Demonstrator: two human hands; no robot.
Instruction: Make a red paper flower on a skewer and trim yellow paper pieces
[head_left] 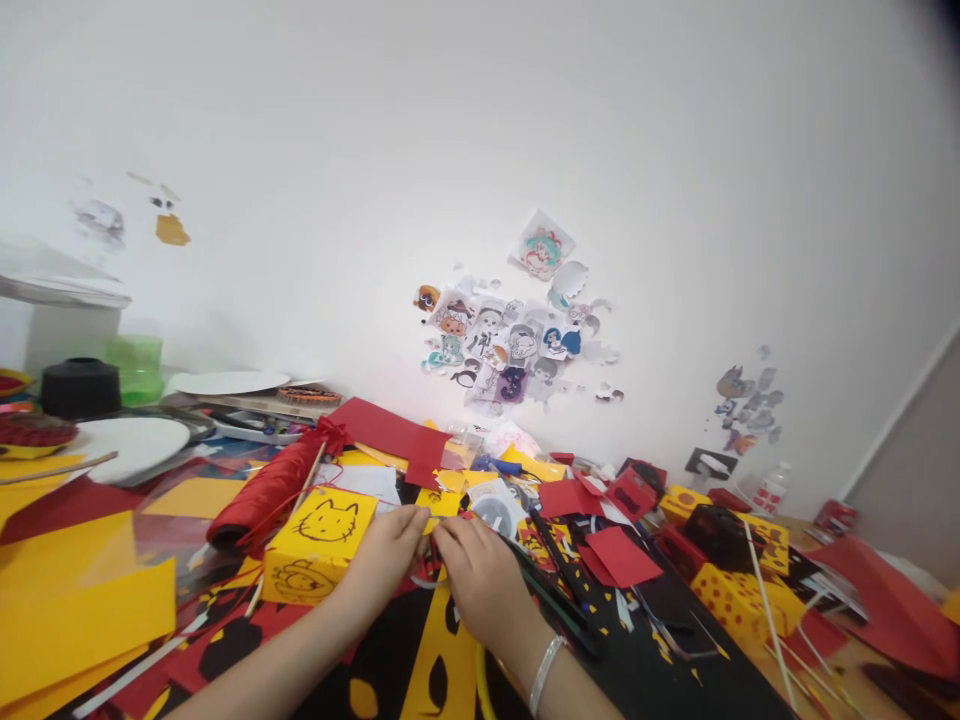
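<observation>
My left hand (390, 548) and my right hand (480, 572) meet at the middle of the cluttered table, fingers closed. Between the fingertips a small piece of yellow paper (431, 525) shows; the rest of it is hidden by the fingers. Just left of my left hand sits a yellow paper box (322, 545) with a cat face drawn on top. Below my hands lies a long yellow paper strip (429, 660) with leaf-shaped cut-outs. My right wrist wears a silver bracelet (546, 672).
A large red thread spool (264, 492) stands behind the box. Yellow sheets (82, 610) lie at left, red paper (622, 556) and scissors (667, 635) at right. Spotted yellow boxes (739, 605) and a bottle (772, 490) stand farther right. Cut-out drawings (517, 345) hang on the wall.
</observation>
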